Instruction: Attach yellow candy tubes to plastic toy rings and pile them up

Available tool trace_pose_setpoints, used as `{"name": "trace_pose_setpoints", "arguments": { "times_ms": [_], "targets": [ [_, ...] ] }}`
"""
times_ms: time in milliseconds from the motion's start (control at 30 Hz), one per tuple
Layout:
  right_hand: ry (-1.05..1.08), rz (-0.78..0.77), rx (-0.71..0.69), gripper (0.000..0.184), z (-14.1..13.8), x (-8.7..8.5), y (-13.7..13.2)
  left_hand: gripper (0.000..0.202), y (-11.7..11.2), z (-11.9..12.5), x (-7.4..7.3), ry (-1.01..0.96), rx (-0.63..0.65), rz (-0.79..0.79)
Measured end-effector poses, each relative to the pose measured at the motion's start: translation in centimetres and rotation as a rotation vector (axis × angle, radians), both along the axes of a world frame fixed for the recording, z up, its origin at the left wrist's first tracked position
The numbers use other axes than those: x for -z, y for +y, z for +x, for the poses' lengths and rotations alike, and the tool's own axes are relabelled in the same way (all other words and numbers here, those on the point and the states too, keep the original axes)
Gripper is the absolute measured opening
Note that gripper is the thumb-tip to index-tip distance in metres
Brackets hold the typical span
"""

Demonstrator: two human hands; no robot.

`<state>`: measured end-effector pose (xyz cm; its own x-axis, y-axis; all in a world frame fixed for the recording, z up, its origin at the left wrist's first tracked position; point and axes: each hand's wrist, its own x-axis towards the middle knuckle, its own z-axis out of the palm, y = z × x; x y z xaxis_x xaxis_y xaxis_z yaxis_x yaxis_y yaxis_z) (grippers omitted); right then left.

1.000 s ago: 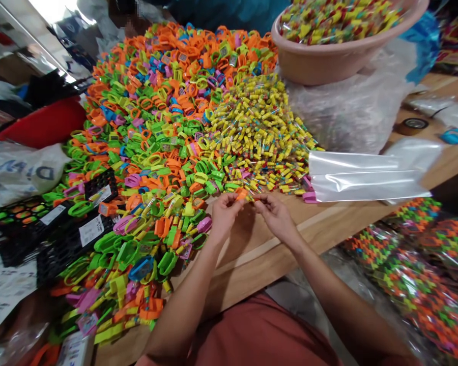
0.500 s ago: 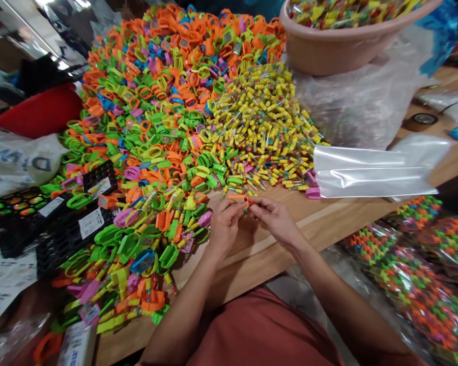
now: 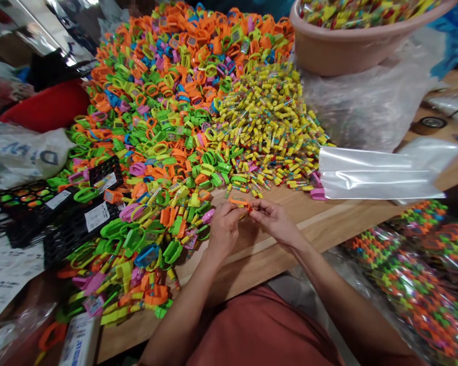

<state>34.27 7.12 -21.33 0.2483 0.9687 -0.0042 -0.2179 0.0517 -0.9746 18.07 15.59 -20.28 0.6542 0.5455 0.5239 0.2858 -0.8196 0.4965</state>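
Over the wooden table, my left hand [image 3: 224,227] and my right hand [image 3: 274,219] meet, fingertips pinched on a small orange toy watch [image 3: 239,202]. Part of its band is hidden by my fingers. A bit of yellow shows by my left fingertips, too small to make out. Just beyond my hands lies a heap of small yellow-wrapped tubes [image 3: 267,114], with colourful bits inside their clear ends. To the left and behind spreads a big pile of toy watches [image 3: 164,109] in orange, green, pink and blue. Several finished-looking watches with tubes lie near my left forearm.
A pink basin [image 3: 336,48] full of yellow pieces stands at the back right on a clear plastic bag [image 3: 361,109]. Flat plastic bags [image 3: 377,175] lie at the table's right edge. Black trays [image 3: 76,223] sit at left. Filled bags [image 3: 416,284] rest below at right.
My left fingers have curled further around the orange watch, and its band shows more to the front. The whole view has shifted slightly, so everything on the table sits a little further right.
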Motion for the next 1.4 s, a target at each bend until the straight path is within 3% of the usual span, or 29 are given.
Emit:
{"name": "trace_pose_setpoints", "arguments": {
  "times_ms": [200, 300, 400, 467, 533, 600, 633, 733, 867, 967, 1133, 1233, 1400],
  "targets": [
    [-0.108, -0.009, 0.012, 0.032, -1.2, 0.8, 0.1, 0.033, -1.7, -0.4, 0.6, 0.032, -0.056, 0.071],
    [-0.095, -0.016, -0.054, 0.034, -2.2, 0.9, 0.2, 0.034, -1.5, -1.8, -0.3, 0.087, -0.063, 0.076],
    [-0.165, 0.002, -0.133, 0.034, -2.7, 1.3, 0.3, 0.029, 0.1, -5.3, -3.4, 0.156, -0.119, 0.047],
    [-0.363, 0.043, -0.116, 0.031, -2.4, 1.9, 0.5, 0.021, 1.9, -8.5, -6.5, 0.162, -0.303, 0.059],
    [-0.654, 0.099, -0.071, 0.027, -1.9, 2.8, 0.8, 0.020, 3.6, -11.3, -9.5, 0.102, -0.576, 0.114],
    [-0.954, 0.133, -0.047, 0.030, -1.6, 3.6, 1.4, 0.031, 5.1, -12.5, -11.4, 0.008, -0.759, 0.148],
    [-1.082, 0.137, -0.041, 0.033, -1.5, 4.0, 1.8, 0.035, 5.6, -12.4, -11.9, -0.021, -0.783, 0.131],
    [-1.316, 0.125, -0.045, 0.035, -1.1, 5.0, 3.3, 0.028, 7.3, -9.4, -11.1, 0.060, -0.638, -0.030],
    [-1.358, 0.110, 0.057, 0.029, 1.2, 6.1, 4.9, 0.027, 10.8, -3.3, -7.8, 0.405, -0.443, -0.163],
    [-1.373, 0.114, 0.206, 0.028, 3.3, 6.8, 5.4, 0.044, 14.6, -0.1, -6.4, 0.524, -0.497, -0.187],
    [-1.418, 0.166, 0.327, 0.028, 4.3, 7.9, 5.7, 0.050, 19.9, 2.0, -6.0, 0.607, -0.664, -0.286],
    [-1.404, 0.197, 0.347, 0.022, 4.2, 8.5, 6.0, 0.045, 20.1, 3.2, -5.2, 0.681, -0.638, -0.342],
    [-1.378, 0.163, 0.343, 0.016, 4.3, 8.6, 6.3, 0.046, 17.1, 5.5, -2.7, 0.711, -0.512, -0.325]
  ]
}}
